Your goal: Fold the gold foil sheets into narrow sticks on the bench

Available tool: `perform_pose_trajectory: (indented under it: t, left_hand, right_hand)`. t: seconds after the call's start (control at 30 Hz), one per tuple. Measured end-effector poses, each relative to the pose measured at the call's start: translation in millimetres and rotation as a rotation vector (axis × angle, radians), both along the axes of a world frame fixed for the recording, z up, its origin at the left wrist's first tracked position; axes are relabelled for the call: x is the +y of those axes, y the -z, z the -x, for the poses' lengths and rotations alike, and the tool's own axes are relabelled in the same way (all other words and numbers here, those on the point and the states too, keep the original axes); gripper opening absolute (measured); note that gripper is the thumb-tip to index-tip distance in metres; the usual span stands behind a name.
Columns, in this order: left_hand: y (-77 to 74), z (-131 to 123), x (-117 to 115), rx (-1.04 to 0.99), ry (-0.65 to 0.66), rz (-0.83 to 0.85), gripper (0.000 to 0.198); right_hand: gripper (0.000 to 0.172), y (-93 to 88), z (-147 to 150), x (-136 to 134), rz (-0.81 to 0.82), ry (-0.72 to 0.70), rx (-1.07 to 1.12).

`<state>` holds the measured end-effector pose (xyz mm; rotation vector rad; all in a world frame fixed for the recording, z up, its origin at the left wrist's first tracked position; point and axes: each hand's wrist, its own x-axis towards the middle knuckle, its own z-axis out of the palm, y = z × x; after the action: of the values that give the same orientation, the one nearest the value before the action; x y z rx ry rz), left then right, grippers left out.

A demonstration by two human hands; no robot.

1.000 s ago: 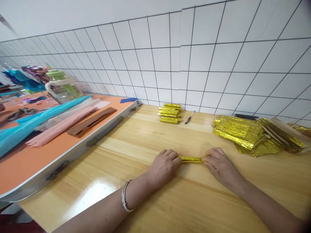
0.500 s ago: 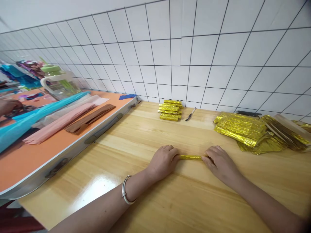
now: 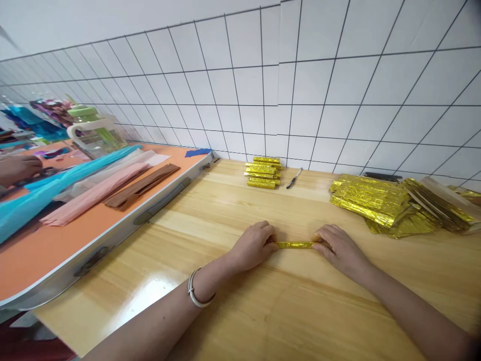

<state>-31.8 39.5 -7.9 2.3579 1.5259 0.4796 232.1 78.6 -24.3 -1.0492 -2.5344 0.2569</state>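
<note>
A narrow roll of shiny gold foil [image 3: 295,245] lies crosswise on the wooden table. My left hand [image 3: 253,246], with a silver bangle on its wrist, pinches the left end. At the right end, my right hand [image 3: 337,249] grips it between thumb and fingers. Both ends are hidden by the fingers. Beyond my hands, several similar gold foil rolls [image 3: 263,173] are piled near the wall. To the right lies a heap of flat gold foil sheets [image 3: 370,198].
A pen [image 3: 294,178] lies by the rolls. On the left, an orange-topped table [image 3: 75,240] carries turquoise [image 3: 75,173], pink and brown crepe paper strips and a clear jug [image 3: 95,135] with a green lid. Another person's hand [image 3: 18,168] is at its far left.
Both my hands stay at the ends of the foil roll, with small finger shifts. The roll looks slightly flatter. The other person's hand at far left has moved a little.
</note>
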Motion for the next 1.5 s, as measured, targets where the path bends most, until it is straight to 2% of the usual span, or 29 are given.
perform_pose_trajectory:
  t: [0.13,0.3,0.53,0.73,0.97,1.07,1.3,1.5]
  left_hand:
    - [2.7,-2,-4,0.01,0.043,-0.078,0.007]
    - [4.0,-4,-5,0.188,0.08,-0.198,0.008]
    - [3.9,-1,2,0.279,0.132,-0.281,0.018]
    - [5.2,-24,3,0.247,0.17,-0.314,0.018]
    - [-6.4,-50,20,0.292,0.228,-0.339,0.015]
    - [-5.9,-61,26,0.294,0.238,-0.367,0.011]
    - [5.3,-79,30,0.27,0.287,-0.36,0.005]
    - [0.5,-73,27,0.245,0.298,-0.333,0.006]
  right_hand:
    - [0.01,-1.8,-2,-3,-0.014,-0.036,0.015]
    - [0.013,-4.1,0,-11,-0.075,-0.034,-0.03]
    - [0.023,-8.3,7,-18,-0.285,-0.014,-0.155]
    - [0.024,-6.7,6,-19,-0.361,-0.005,-0.122]
    - [0.015,-7.7,-4,-14,-0.362,0.096,-0.103]
    - [0.008,-6.1,-3,-10,-0.355,0.115,-0.136]
    - [0.021,-3.6,-1,-6,-0.296,0.075,-0.175]
    - [0.023,-6.0,-2,-7,-0.216,0.047,-0.183]
